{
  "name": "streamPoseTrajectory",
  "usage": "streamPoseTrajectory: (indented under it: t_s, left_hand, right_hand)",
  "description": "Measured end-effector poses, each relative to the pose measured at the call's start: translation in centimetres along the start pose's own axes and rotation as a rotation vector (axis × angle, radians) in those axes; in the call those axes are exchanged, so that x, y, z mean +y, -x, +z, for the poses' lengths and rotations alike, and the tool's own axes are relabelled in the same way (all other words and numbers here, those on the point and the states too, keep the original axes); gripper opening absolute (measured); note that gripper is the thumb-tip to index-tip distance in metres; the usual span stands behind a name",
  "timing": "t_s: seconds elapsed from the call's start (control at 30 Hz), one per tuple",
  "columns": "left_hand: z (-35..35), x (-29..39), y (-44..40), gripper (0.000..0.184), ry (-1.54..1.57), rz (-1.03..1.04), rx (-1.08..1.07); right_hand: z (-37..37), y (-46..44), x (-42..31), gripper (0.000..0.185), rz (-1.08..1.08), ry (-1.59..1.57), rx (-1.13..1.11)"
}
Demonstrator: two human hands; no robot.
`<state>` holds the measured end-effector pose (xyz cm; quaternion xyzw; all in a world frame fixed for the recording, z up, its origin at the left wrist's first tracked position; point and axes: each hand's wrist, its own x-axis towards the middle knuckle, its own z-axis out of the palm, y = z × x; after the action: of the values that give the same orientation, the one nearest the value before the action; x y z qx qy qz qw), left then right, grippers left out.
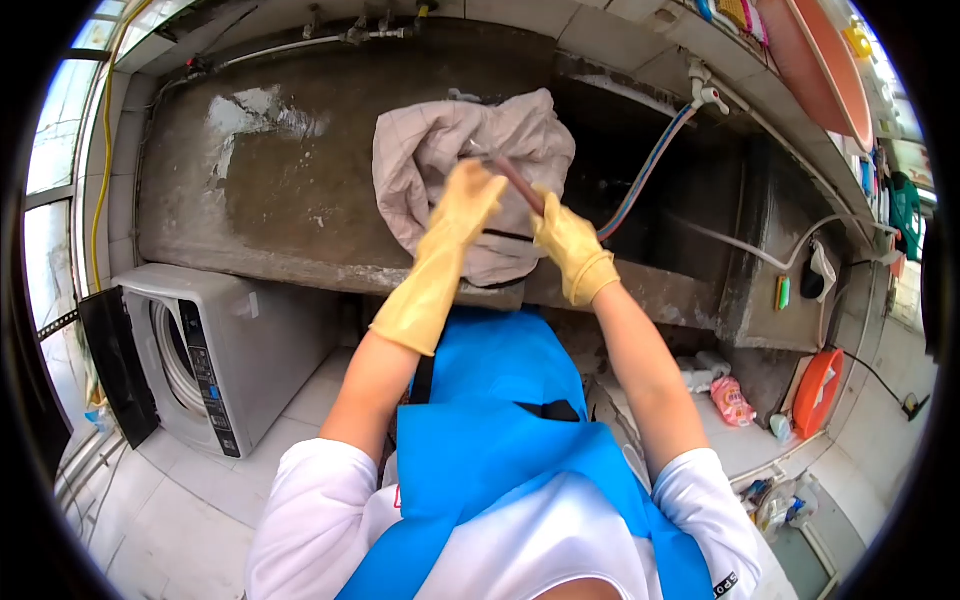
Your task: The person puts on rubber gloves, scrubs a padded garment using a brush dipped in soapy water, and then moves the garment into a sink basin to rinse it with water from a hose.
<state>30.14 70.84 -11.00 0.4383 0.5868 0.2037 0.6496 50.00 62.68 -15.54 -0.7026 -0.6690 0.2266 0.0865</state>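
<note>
Both hands wear yellow rubber gloves. My right hand (568,243) is closed round the lower end of a dark reddish-brown stick-like object (520,186). Near the object's upper end is my left hand (468,200), its fingers smeared by motion, so its grip is unclear. Beneath both hands a bunched, wet-looking pinkish-grey cloth (405,160) lies on the concrete counter (270,190). A black strap or edge shows on the cloth between the hands.
A dark basin (690,200) lies to the right, with a striped hose (650,165) running from a tap (712,98). At the lower left stands a front-loading washing machine (270,340) with its door open. An orange basin (818,393) leans at the right.
</note>
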Motion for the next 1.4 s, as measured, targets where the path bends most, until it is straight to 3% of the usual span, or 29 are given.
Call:
streamPoseTrajectory:
  t_s: [0.13,0.2,0.23,0.27,0.33,0.37,0.4,0.47,0.5,0.57,0.63,0.7,0.77,0.8,0.87,0.93,1.0,1.03,1.2,1.23,1.27,1.37,1.4]
  left_hand:
    - [-8.3,-8.2,-0.7,0.081,-0.288,0.623,0.522]
    - [-11.1,-9.7,0.3,0.099,-0.596,0.273,0.607]
    - [-11.1,-6.8,2.0,0.112,-0.508,-0.092,0.484]
    - [-11.6,-8.0,1.0,0.119,-0.348,-0.236,0.341]
    - [-9.5,-7.1,0.9,0.120,-0.489,-0.310,0.348]
    - [-8.4,-10.4,-1.7,0.104,-0.496,-0.220,0.464]
    - [-7.8,-11.8,-3.6,0.104,-0.507,-0.197,0.442]
    - [-7.6,-12.9,-6.5,0.077,0.206,0.231,0.190]
    - [-7.8,-12.8,-7.5,0.077,0.197,0.245,0.170]
    - [-8.2,-12.2,-9.4,0.060,-0.286,0.536,0.092]
    - [-5.8,-9.3,-9.3,0.056,-0.532,0.690,0.051]
    - [-0.4,-3.8,-8.8,0.048,-0.128,0.635,-0.036]
    - [5.6,2.5,-7.7,0.040,0.286,0.376,-0.101]
    - [8.8,4.8,-7.2,0.038,0.493,0.149,-0.121]
    - [16.5,6.3,-5.8,0.040,0.492,0.333,-0.181]
    - [22.3,7.5,-4.8,0.040,0.447,0.286,-0.219]
    - [26.3,5.7,-6.2,0.046,0.080,0.412,-0.028]
    - [26.7,5.0,-6.5,0.046,0.076,0.411,-0.013]
    - [27.1,1.2,-7.9,0.069,-0.481,-0.086,0.138]
    - [26.6,-3.0,-11.3,0.067,-0.379,-0.013,0.000]
    - [26.2,-3.4,-11.7,0.067,-0.376,-0.014,-0.002]
    - [24.2,-5.4,-10.9,0.077,-1.092,0.430,-0.235]
    - [23.3,-5.1,-9.8,0.071,-1.216,0.301,-0.329]
  right_hand:
    - [-4.5,0.2,-1.7,0.038,0.271,-0.163,-0.215]
    - [-5.5,0.9,-1.7,0.039,0.300,-0.135,-0.210]
    - [-6.9,1.4,-2.3,0.039,0.361,-0.158,-0.257]
    - [-8.0,2.0,-2.8,0.039,0.426,-0.181,-0.298]
    - [-9.3,3.0,-3.2,0.035,0.486,-0.177,-0.266]
    - [-9.9,3.5,-3.2,0.034,0.522,-0.154,-0.292]
    - [-10.5,4.0,-3.2,0.032,0.558,-0.134,-0.317]
    - [-11.2,5.1,-2.7,0.031,0.583,-0.120,-0.282]
    - [-11.3,5.4,-2.0,0.034,0.606,-0.104,-0.308]
    - [-11.1,6.2,-0.2,0.037,0.623,-0.084,-0.318]
    - [-12.0,7.1,1.1,0.037,0.640,-0.133,-0.288]
    - [-13.0,7.9,2.7,0.037,0.649,-0.179,-0.263]
    - [-14.5,8.6,4.5,0.033,0.704,-0.318,-0.260]
    - [-15.2,9.2,5.6,0.033,0.697,-0.322,-0.260]
    - [-16.4,10.1,8.0,0.034,0.676,-0.339,-0.251]
    - [-17.4,10.5,10.4,0.035,0.656,-0.339,-0.264]
    - [-17.6,11.2,13.2,0.039,0.663,-0.317,-0.278]
    - [-17.7,11.4,14.6,0.039,0.654,-0.298,-0.284]
    - [-17.7,11.4,18.5,0.036,0.576,-0.257,-0.346]
    - [-18.0,11.1,18.6,0.036,0.580,-0.260,-0.360]
    - [-18.0,10.8,18.3,0.035,0.585,-0.265,-0.376]
    - [-16.7,10.1,18.9,0.036,0.594,-0.283,-0.420]
    - [-16.4,9.9,18.8,0.037,0.589,-0.281,-0.433]
